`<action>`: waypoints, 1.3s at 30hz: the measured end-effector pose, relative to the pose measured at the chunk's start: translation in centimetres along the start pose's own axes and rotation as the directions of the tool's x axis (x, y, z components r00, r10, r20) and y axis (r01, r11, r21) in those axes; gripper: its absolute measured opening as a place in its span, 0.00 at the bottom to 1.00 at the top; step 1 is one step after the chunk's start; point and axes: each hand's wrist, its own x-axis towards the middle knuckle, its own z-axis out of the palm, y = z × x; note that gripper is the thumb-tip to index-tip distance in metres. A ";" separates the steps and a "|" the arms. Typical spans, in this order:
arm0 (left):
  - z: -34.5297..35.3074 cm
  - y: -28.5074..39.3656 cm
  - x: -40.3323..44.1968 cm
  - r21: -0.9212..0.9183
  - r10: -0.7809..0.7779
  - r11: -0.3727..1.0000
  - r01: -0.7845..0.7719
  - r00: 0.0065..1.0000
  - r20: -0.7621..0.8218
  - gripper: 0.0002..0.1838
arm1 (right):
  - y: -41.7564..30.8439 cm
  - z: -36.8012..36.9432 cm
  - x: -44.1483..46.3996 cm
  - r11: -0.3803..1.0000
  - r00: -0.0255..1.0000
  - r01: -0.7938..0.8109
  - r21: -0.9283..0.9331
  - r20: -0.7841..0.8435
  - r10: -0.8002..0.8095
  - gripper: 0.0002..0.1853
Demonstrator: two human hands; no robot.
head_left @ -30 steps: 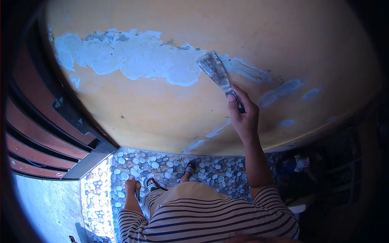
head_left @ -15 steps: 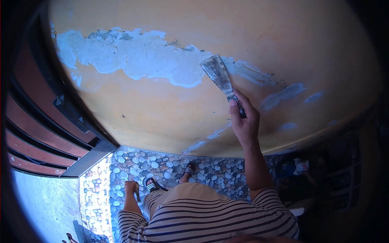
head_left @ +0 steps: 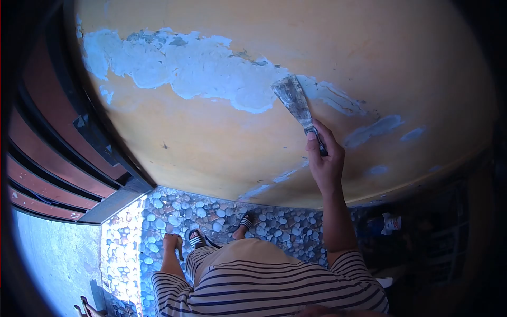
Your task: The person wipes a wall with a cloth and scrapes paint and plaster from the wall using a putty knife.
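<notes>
My right hand (head_left: 328,158) is wrapped round the handle of a putty knife (head_left: 294,99) with a worn, stained blade. The blade points up and left, its wide edge at the right end of a pale patch of filler (head_left: 195,68) on the yellow-orange wall (head_left: 211,132). Whether the edge presses on the wall, I cannot tell. Low on the left, my left hand (head_left: 170,242) hangs at my side, closed round a thin, narrow thing (head_left: 180,247) seen nearly edge-on, whose kind does not show.
Smaller filler smears (head_left: 375,130) mark the wall at right. A red-brown slatted gate (head_left: 63,142) with a dark frame stands at left. Underfoot lies a pebbled floor (head_left: 200,211). A container with a white label (head_left: 391,223) sits in shadow at the right.
The view has shifted slightly, so the wall patch appears a little further right. My right hand still holds the putty knife at nearly the same spot by the filler; my left hand stays low.
</notes>
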 end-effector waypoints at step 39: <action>3.1 -2.6 3.1 0.126 0.214 0.969 -0.214 0.977 0.011 0.22 | 4.2 7.3 -4.8 0.980 0.996 -0.062 0.190 -0.052 0.073 0.15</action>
